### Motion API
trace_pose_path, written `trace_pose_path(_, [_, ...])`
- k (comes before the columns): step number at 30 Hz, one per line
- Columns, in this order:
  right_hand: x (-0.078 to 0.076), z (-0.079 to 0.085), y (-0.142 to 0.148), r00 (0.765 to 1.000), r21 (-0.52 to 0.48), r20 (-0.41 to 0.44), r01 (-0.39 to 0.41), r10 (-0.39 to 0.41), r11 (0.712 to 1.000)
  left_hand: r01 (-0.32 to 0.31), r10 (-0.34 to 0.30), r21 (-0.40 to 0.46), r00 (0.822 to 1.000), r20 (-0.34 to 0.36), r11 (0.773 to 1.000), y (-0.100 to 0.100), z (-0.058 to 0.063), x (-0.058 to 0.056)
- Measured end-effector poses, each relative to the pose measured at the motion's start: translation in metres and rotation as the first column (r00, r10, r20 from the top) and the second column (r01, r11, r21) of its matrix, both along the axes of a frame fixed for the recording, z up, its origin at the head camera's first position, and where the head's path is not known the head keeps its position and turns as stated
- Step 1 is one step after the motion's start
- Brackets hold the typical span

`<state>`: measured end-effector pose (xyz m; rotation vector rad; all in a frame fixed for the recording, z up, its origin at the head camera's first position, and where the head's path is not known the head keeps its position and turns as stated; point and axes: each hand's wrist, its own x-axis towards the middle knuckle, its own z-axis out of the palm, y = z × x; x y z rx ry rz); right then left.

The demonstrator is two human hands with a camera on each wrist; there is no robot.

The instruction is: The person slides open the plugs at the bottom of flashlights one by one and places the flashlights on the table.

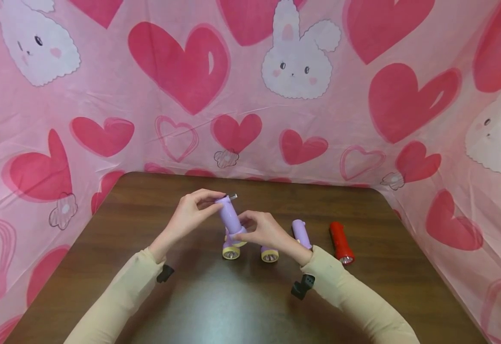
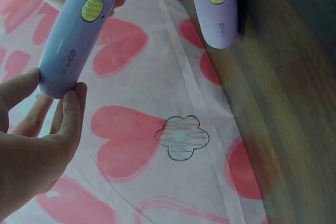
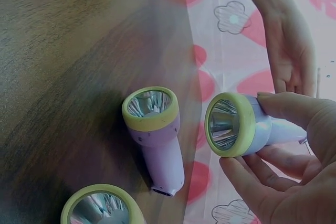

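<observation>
Both hands hold a purple flashlight (image 1: 229, 217) with a yellow-rimmed head, tilted above the table. At its tail end the fingertips of my left hand (image 1: 192, 210) pinch the body, beside a small silver metal piece (image 1: 233, 196) that sticks out. My right hand (image 1: 262, 228) grips the lamp head between thumb and fingers. In the left wrist view the held flashlight (image 2: 73, 40) shows a ribbed yellow switch (image 2: 92, 9). Behind and below the held one, another purple flashlight (image 1: 231, 252) lies on the table, partly covered.
A further purple flashlight (image 1: 270, 255) lies under the right wrist, mostly hidden. To its right are one more purple flashlight (image 1: 301, 231) and a red flashlight (image 1: 339, 241). The brown wooden table (image 1: 198, 306) meets a pink heart-print curtain (image 1: 181, 62) at its back and sides.
</observation>
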<state>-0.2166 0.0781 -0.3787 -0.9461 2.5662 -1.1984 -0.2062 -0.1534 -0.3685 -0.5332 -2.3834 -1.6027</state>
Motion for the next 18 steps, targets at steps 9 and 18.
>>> trace_pose_path(9, [0.0, -0.002, -0.006, 0.999, 0.031, 0.035, 0.035, -0.036, 0.999, 0.0, 0.001, -0.042, 0.999, 0.033, 0.999, -0.006, 0.001, -0.003])
trace_pose_path(18, [0.001, -0.006, -0.013, 0.998, 0.018, 0.063, 0.005, -0.006, 1.0, 0.024, -0.015, -0.074, 0.992, 0.122, 0.997, -0.015, 0.001, -0.01])
